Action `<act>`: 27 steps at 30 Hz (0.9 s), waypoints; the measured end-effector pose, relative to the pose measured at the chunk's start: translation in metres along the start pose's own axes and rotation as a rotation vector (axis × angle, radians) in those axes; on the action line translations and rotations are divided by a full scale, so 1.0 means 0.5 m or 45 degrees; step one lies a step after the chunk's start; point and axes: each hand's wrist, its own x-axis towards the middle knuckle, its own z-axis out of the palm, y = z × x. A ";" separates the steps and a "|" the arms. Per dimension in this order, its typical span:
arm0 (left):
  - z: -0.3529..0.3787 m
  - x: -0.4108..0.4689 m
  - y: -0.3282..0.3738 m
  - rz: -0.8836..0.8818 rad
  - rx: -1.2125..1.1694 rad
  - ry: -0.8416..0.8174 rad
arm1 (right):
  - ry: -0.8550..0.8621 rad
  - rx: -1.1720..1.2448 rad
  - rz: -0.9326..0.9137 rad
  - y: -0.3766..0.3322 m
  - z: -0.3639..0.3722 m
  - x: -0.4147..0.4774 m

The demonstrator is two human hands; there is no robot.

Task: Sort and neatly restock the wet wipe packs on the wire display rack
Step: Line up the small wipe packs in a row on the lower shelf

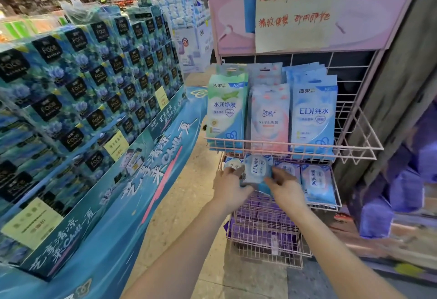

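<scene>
Our left hand (230,186) and right hand (285,189) hold a small blue wet wipe pack (256,168) between them, fingers (276,177) clamped on its edges, at the pink wire rack (359,133) — second tier, just below the upright top-row packs (313,114)

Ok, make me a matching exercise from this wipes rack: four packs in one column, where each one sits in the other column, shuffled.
Packs:
1. green pack
2. pink pack
3. large blue EDI pack
4. small EDI pack

Places:
A. held between left hand and right hand
B. right end of top shelf
C. left end of top shelf
D. middle of top shelf

Pairs: 1-C, 2-D, 3-B, 4-A.
</scene>
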 end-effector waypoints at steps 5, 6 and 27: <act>0.015 0.033 0.001 0.117 0.230 -0.143 | -0.045 -0.473 0.016 0.054 0.045 0.029; 0.016 0.039 -0.001 0.149 0.245 -0.123 | -0.057 -0.500 0.014 0.054 0.048 0.029; 0.040 0.038 -0.059 0.415 0.039 0.102 | 0.214 -0.869 -0.505 0.080 0.087 0.013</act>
